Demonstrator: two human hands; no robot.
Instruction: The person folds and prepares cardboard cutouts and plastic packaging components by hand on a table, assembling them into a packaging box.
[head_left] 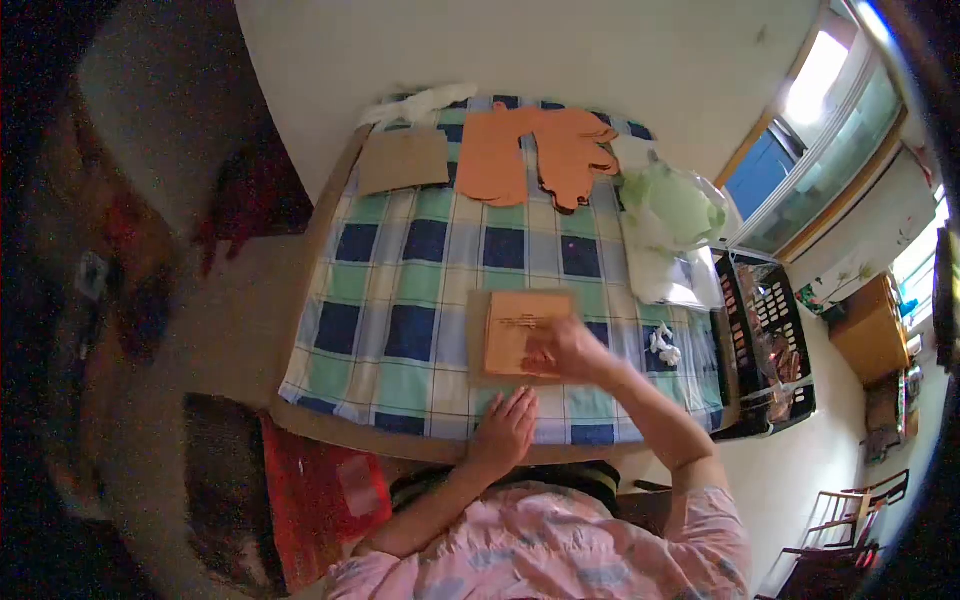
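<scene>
Covering the table (400,440), a checked cloth (505,250) of navy, green and white spreads out before the person. Beside the table's right edge stands a black crate (803,402) with slotted walls. At the far side of the cloth lie salmon-coloured sheets (492,155) with irregular, dark-edged outlines; a pale green plastic bag (675,205) sits to their right, and a flat brown board (403,162) lies to their left. Nearer the person, around the middle of the cloth's near half, a thin tan backing (478,345) lies under a smaller rectangular orange-brown stack (503,350), its border showing around it.

The right hand (565,350) is over the right part of that stack, fingers bent and blurred; whether they pinch anything, or touch the top, I cannot tell. The left hand (507,430) lies palm down, fingers extended and holding nothing, just below the backing's near edge, so the stack lies beyond its fingertips. Right of the stack, apart from both hands, is a crumpled white tissue (664,345). Smallest are thin dark marks (515,322) across the stack's upper part.
</scene>
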